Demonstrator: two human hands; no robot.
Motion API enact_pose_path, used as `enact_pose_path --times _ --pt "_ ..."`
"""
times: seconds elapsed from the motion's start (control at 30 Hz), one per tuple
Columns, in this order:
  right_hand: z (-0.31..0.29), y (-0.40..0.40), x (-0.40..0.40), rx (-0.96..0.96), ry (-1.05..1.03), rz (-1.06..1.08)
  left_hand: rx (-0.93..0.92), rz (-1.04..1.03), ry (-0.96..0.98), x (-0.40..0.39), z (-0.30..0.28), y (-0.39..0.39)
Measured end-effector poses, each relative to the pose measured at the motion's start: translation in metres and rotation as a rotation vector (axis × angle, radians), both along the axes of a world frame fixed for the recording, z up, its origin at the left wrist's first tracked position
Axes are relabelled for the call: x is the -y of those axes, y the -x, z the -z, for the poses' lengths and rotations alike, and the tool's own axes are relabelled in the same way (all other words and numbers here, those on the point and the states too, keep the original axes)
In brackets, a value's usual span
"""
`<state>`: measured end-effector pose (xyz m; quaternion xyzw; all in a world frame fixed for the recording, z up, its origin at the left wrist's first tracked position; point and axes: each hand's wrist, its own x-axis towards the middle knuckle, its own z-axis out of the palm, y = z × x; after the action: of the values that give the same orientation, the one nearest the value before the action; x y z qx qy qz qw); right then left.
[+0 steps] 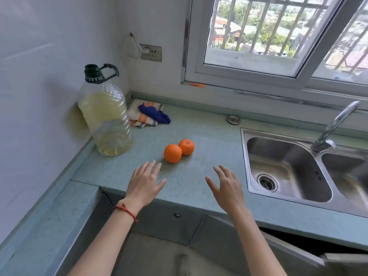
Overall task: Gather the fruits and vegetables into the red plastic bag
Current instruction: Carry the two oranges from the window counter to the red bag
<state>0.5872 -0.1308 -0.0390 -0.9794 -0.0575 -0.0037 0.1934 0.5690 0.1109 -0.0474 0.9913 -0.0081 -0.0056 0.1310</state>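
Hands (144, 181) (227, 186) spread — oranges (172, 153) just beyond.

Blue-green countertop (209, 136) carries two oranges (172, 153) (touching), an oil jug (105, 116), crumpled cloths (148, 115).

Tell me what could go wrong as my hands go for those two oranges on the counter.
The two round oranges lie touching on the smooth blue-green countertop; nudging one with the open left hand could roll the other, possibly toward the steel sink. The tall clear plastic oil jug stands just left of them, so a wide sweep might bump it. No red plastic bag is in view, so the fruit may need carrying with both hands; the right hand is also open.
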Motion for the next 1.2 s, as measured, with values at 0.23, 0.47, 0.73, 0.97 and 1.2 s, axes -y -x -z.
enact_pose_path --times 0.23,0.47,0.73,0.97,1.2 --pt "0.017 -0.096 -0.002 -0.115 -0.132 -0.054 -0.107 -0.155 0.31 0.01 0.012 -0.077" --pt "0.045 -0.154 -0.022 -0.273 -0.354 -0.017 -0.219 -0.413 0.764 0.017 0.028 -0.125" --pt "0.069 -0.199 -0.045 -0.411 -0.686 0.183 -0.314 -0.596 0.911 0.016 0.063 -0.169" --pt "0.087 -0.223 -0.06 -0.498 -0.778 0.177 -0.325 -0.588 0.909 0.016 0.078 -0.18" --pt "0.093 -0.233 -0.074 -0.517 -0.796 0.177 -0.327 -0.619 0.983 -0.001 0.079 -0.186"
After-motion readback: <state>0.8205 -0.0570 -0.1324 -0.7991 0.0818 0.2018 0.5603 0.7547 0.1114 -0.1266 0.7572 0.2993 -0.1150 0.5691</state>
